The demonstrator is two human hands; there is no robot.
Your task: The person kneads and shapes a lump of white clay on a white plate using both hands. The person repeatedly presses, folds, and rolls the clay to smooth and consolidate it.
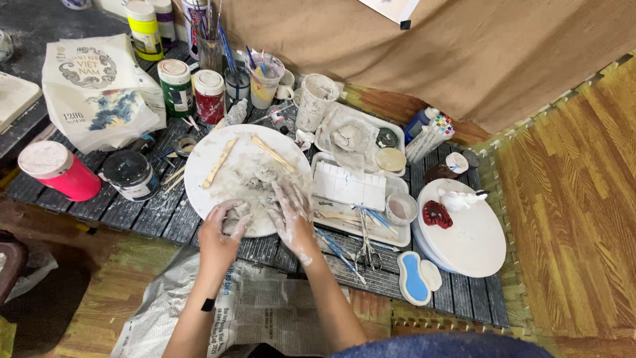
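My left hand (222,229) rests at the near edge of the round white board (205,156), fingers curled loosely against the lump of grey clay (262,178) near the board's middle. My right hand (291,215), smeared white, lies flat with fingers spread on the clay, gripping nothing. Two wooden sticks (220,162) lie beyond the clay.

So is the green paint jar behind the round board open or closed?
Closed. The green paint jar stands upright with its pale lid on top, beside the red jar, which is lidded too, behind the round board.
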